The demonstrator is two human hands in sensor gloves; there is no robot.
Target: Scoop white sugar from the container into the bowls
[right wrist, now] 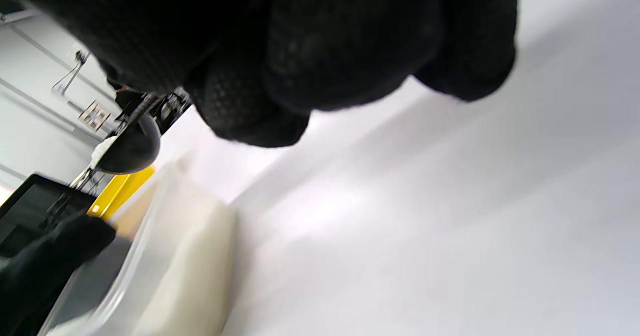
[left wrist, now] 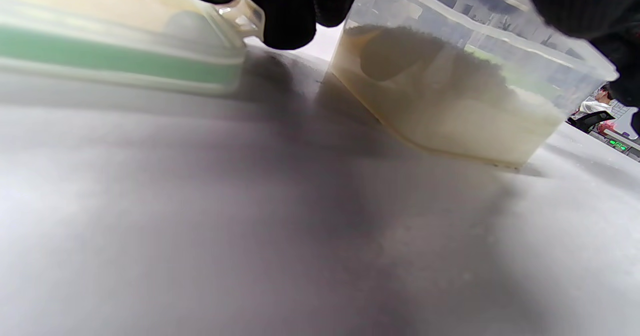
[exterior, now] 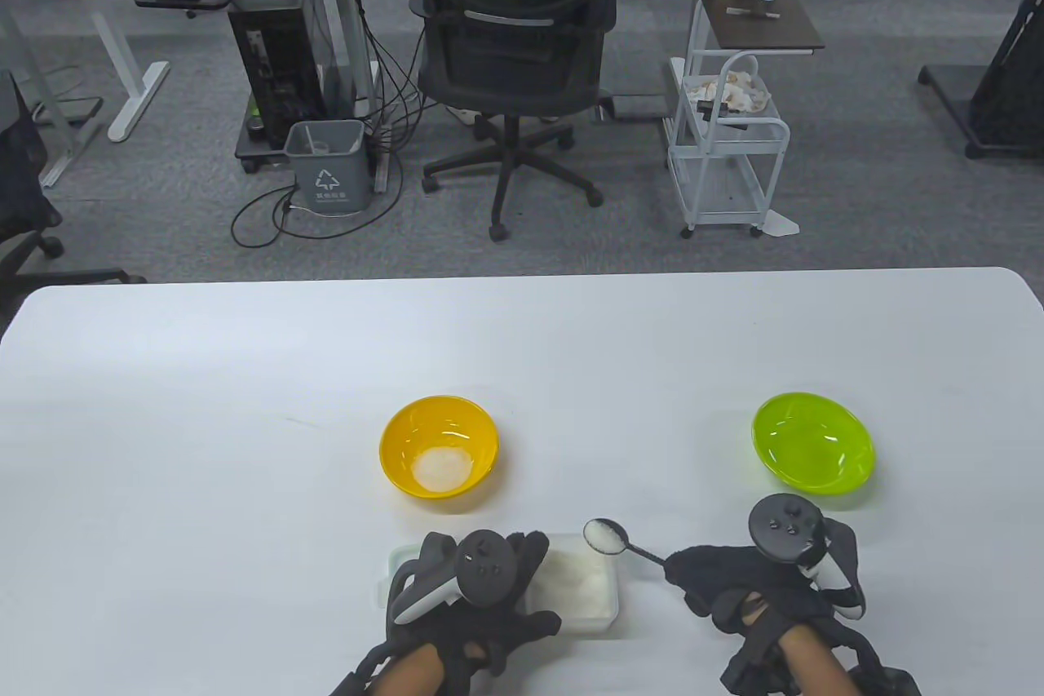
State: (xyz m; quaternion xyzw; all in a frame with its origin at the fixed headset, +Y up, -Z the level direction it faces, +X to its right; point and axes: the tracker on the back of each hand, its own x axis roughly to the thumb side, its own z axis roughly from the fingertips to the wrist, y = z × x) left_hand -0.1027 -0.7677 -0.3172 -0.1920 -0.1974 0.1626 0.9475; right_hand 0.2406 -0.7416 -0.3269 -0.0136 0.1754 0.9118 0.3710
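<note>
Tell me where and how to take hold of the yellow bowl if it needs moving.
Grip the yellow bowl by its rim, best on the near-left edge, coming from above with the left hand, which is the closer one. The walls flare outward and look smooth, so a side grasp would likely slip. Keep it level: sugar lies in the bottom.

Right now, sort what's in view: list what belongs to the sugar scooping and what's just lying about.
For the job:
- container of sugar, left hand resting on it
- spoon heaped with sugar, held by right hand
- yellow bowl, some sugar already in it
- green bowl, no sugar visible

Lying about:
- lid beside the container
- chair, bin, cart beyond the table
</note>
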